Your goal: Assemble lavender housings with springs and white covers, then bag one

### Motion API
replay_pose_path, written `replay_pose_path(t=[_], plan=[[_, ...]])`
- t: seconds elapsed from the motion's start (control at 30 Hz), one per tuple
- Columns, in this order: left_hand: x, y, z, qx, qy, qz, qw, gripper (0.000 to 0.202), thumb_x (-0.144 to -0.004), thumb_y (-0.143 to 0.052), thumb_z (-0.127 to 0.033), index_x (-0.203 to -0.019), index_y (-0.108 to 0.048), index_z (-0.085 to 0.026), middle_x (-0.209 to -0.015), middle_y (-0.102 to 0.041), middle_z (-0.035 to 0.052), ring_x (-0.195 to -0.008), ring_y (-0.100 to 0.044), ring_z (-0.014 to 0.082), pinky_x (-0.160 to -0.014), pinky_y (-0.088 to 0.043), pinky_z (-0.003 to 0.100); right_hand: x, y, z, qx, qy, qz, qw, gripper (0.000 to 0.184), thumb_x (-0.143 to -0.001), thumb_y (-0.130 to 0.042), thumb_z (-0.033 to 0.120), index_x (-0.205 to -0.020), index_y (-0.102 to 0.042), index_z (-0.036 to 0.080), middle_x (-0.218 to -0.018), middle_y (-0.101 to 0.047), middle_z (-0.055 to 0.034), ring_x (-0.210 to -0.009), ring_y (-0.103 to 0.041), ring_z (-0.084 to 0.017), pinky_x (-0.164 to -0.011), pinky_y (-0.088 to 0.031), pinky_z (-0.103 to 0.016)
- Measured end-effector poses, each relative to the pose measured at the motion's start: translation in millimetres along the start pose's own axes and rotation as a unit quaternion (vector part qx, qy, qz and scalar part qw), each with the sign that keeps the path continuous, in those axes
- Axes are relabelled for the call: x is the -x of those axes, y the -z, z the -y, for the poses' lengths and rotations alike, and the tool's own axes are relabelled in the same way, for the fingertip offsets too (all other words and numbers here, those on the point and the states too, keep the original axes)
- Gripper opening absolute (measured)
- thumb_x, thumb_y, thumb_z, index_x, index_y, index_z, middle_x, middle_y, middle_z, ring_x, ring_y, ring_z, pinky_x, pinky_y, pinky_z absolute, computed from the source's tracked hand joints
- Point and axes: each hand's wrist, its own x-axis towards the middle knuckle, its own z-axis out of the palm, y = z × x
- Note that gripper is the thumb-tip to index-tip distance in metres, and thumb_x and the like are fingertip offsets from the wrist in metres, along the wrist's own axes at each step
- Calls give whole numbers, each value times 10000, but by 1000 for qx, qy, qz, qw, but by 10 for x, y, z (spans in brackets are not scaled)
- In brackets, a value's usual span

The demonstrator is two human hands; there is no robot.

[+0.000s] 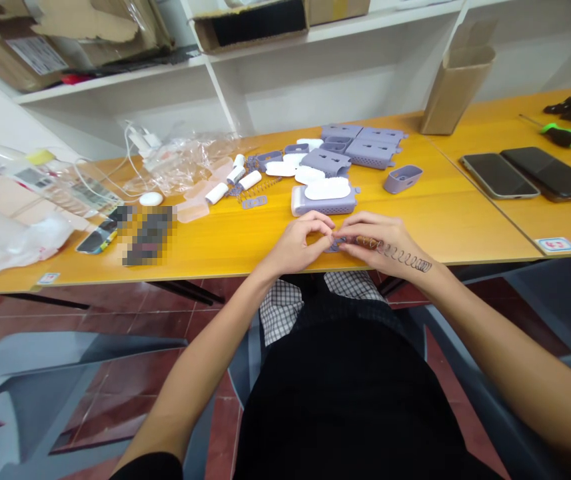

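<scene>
My left hand [299,243] and my right hand [382,241] meet at the near edge of the orange table [225,240], fingers pinched together on a small purple-grey plastic part [336,245]. A thin coiled metal spring [399,254] lies across the back of my right hand, running from the fingers towards the wrist. Just beyond my hands lies a purple housing with a white lid [324,199]. Most of the small part is hidden by my fingers.
More purple housings [365,148], white caps [285,168], white cylinders [216,193], and springs [260,189] lie farther back. Plastic bags [185,163] and a blurred object [146,233] are at left. Two phones [528,175], a green-handled screwdriver [562,135] and a cardboard box [458,83] sit at right.
</scene>
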Motion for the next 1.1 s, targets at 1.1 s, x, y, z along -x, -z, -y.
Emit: replay_pose_path(t=[1.1], plan=[[-70,-78,35,-23,98,-61,993,182,-896,-618,-140,-765,-738,-180,-961,-791,60,-935,-723,199,-935,-568,376,1,-107,-51,99,-9,33,995,217,-994,-658,287,-1193,-726,235,-979,-729,-68,-780,-663,-195,-735,-551,-331]])
